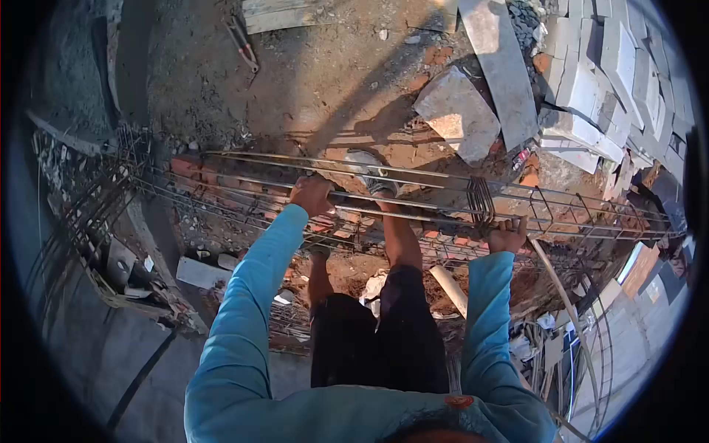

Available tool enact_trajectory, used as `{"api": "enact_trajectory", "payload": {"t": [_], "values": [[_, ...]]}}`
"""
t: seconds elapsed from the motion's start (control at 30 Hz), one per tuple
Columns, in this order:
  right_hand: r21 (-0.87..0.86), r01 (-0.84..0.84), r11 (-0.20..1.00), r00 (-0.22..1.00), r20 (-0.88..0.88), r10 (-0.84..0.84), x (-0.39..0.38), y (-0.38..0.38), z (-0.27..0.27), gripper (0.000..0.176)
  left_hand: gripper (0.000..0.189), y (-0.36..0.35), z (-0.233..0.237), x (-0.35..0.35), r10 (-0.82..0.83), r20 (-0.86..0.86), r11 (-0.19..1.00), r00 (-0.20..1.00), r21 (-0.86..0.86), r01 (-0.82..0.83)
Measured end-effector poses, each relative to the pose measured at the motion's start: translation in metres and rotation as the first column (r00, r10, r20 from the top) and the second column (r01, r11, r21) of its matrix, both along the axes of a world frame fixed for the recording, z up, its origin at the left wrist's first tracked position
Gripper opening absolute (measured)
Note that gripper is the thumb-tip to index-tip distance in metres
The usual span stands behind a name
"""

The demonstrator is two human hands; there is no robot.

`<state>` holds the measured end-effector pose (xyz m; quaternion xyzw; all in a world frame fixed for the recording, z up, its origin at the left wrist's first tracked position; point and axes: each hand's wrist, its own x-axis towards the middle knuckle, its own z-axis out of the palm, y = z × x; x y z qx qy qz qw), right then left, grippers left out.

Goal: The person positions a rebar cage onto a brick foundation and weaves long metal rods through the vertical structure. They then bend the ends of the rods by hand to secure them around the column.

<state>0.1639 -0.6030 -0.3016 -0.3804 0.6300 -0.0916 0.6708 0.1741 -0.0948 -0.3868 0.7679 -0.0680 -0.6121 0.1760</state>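
Observation:
Long steel rebars (413, 201) run from left to right in front of me, forming a cage. My left hand (312, 196) is wrapped round a rebar left of centre. Further right, my right hand (507, 235) closes on the lower rebar; its fingers are partly hidden. Just beside it, a bunch of square stirrups (480, 201) hangs close together on the bars. More stirrups (541, 207) stand spaced apart along the cage to the right. One of my feet, in a shoe (371, 171), is beyond the front bars.
Red bricks (210, 176) line the trench under the cage. Bolt cutters (242, 44) lie on the dirt at the far side. A broken slab (459, 111), a long board (502, 66) and stacked pale blocks (583, 81) occupy the far right. Upright rebar ends (81, 210) crowd the left.

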Motion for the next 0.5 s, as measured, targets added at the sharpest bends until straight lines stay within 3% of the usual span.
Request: {"api": "enact_trajectory", "payload": {"t": [0.03,0.1,0.13,0.17,0.23,0.3,0.37,0.43,0.5], "values": [[0.110,-0.087,0.990,0.984,0.162,0.068,-0.024,-0.019,0.002,0.036,0.047,0.017,-0.012,-0.042,0.091,0.151,0.995,0.984,-0.053,-0.084],[-0.045,0.148,0.988,0.989,0.004,-0.148,-0.022,-0.001,0.039,0.038,0.046,0.021,0.004,-0.059,0.012,0.086,0.998,0.996,-0.065,-0.006],[0.033,0.106,0.994,0.993,0.041,-0.108,-0.026,0.007,0.066,0.040,0.046,0.021,0.012,-0.064,0.040,0.106,0.997,0.994,-0.077,-0.032],[-0.043,0.221,0.974,0.974,0.055,-0.218,-0.025,0.011,0.083,0.041,0.045,0.012,0.019,-0.068,0.066,0.126,0.993,0.990,-0.111,-0.052],[0.031,0.297,0.954,0.946,0.127,-0.298,-0.025,0.031,0.116,0.045,0.047,0.017,0.035,-0.062,0.066,0.116,0.993,0.991,-0.107,-0.054],[-0.036,0.276,0.961,0.955,0.129,-0.269,-0.025,0.046,0.141,0.046,0.049,0.028,0.058,-0.070,0.064,0.099,0.992,0.993,-0.115,-0.052],[-0.010,0.317,0.948,0.936,0.164,-0.311,-0.020,0.060,0.162,0.047,0.050,0.034,0.077,-0.077,0.114,0.243,0.982,0.963,-0.172,-0.073],[0.031,0.261,0.965,0.945,0.197,-0.262,-0.018,0.064,0.182,0.048,0.060,0.041,0.102,-0.074,0.110,0.240,0.981,0.965,-0.180,-0.067],[0.074,0.207,0.976,0.948,0.230,-0.219,-0.016,0.069,0.199,0.049,0.069,0.048,0.131,-0.077,0.094,0.404,0.984,0.910,-0.176,-0.024]]}}
